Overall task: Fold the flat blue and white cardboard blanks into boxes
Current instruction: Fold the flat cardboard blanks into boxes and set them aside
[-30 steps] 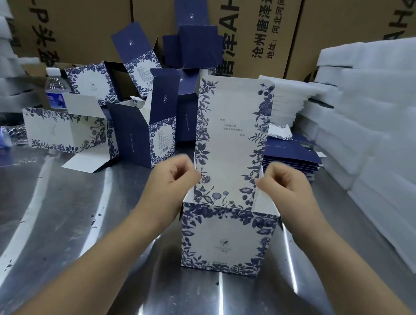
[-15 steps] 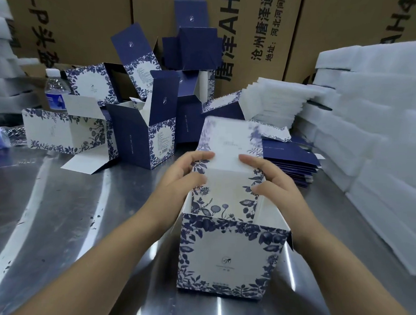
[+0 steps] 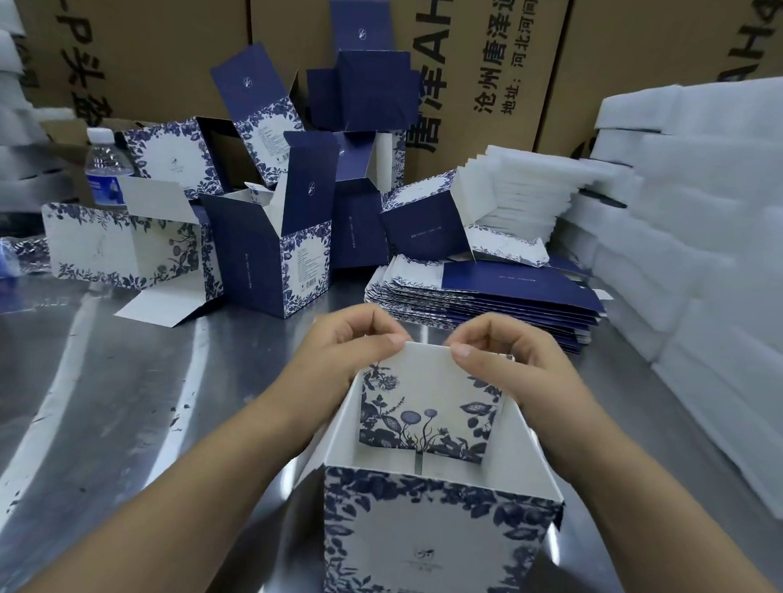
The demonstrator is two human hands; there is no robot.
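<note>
Box (image 3: 429,541) stands upright on the table (image 3: 98,416), near centre, top open. Left hand (image 3: 350,339) and right hand (image 3: 505,353) each pinch the top edge of the flap (image 3: 424,403), thumbs on its near face and fingers curled behind. The flap slopes down into the box from the far wall.

Risks, as judged:
- Uneven pressure between the hands could skew the crease, so the flap jams on a side wall or buckles.
- Nothing steadies the box body. A hard downward push could tip it or slide it on the smooth metal.

Room:
- Bare table lies left of the box.
- Blanks (image 3: 495,298) lie just beyond the knuckles, and a far reach could scatter them.
- Foam (image 3: 703,269) stands right, apart.
- Folded boxes (image 3: 268,252) stand far left.
</note>
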